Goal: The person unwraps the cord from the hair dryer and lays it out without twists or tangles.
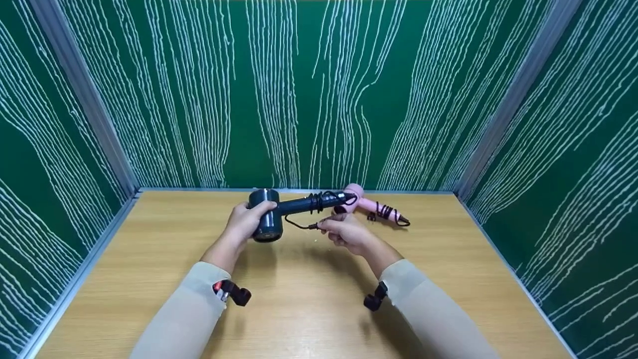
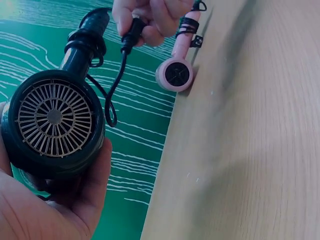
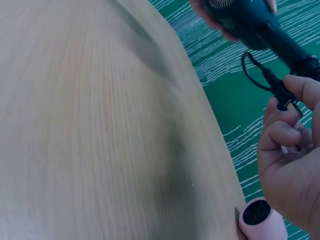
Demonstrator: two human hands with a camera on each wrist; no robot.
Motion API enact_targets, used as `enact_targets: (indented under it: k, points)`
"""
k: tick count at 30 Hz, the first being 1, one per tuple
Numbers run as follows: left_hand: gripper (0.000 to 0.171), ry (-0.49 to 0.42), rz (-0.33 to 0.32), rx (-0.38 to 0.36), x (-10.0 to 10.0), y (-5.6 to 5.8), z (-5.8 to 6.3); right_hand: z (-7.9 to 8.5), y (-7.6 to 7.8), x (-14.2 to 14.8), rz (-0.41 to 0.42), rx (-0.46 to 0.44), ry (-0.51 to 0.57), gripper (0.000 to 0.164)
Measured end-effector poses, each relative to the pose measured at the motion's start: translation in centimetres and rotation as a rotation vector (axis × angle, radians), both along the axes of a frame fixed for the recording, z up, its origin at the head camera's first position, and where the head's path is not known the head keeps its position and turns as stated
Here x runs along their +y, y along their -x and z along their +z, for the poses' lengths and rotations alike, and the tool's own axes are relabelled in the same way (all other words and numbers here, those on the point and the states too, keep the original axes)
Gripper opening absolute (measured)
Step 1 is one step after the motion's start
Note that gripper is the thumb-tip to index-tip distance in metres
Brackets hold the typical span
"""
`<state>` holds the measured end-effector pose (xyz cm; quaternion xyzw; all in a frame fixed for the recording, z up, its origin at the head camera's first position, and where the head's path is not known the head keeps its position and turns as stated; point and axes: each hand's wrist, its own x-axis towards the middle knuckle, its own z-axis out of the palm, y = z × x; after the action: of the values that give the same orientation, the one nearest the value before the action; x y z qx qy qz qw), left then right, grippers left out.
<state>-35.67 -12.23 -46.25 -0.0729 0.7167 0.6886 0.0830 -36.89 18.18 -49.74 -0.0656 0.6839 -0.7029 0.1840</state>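
Note:
My left hand (image 1: 244, 222) grips the barrel of a dark green hair dryer (image 1: 266, 217), lifted over the table with its handle toward the right. The round slotted grille (image 2: 55, 117) on the barrel's end faces the left wrist camera. Black cord is wound in several turns around the handle, and its loose end hangs in a loop. Between thumb and fingers, my right hand (image 1: 349, 232) pinches the black plug (image 3: 282, 92) at that cord's end, just below the handle. Metal prongs show beside the fingertips in the right wrist view.
A pink hair dryer (image 1: 381, 209) with black cord wrapped on its handle lies near the table's back edge, partly behind my right hand. Green panels (image 1: 329, 99) with white wavy lines enclose the wooden table (image 1: 309, 309) at the back and sides.

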Motion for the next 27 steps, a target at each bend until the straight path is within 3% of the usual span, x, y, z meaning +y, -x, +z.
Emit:
enact_targets:
  k: [11, 18, 27]
  points:
    - [0.088, -0.001, -0.107, -0.025, -0.1, -0.3, 0.3, -0.5, 0.5, 1.3, -0.08, -0.038, 0.003, 0.016]
    - [0.097, 0.01, -0.168, -0.066, -0.4, -0.4, 0.3, -0.1, 1.0, 1.8, -0.084, 0.019, -0.028, 0.017]
    - [0.102, 0.016, -0.184, -0.102, -0.4, -0.6, 0.3, 0.9, 1.2, 2.6, -0.069, 0.032, -0.04, 0.034]
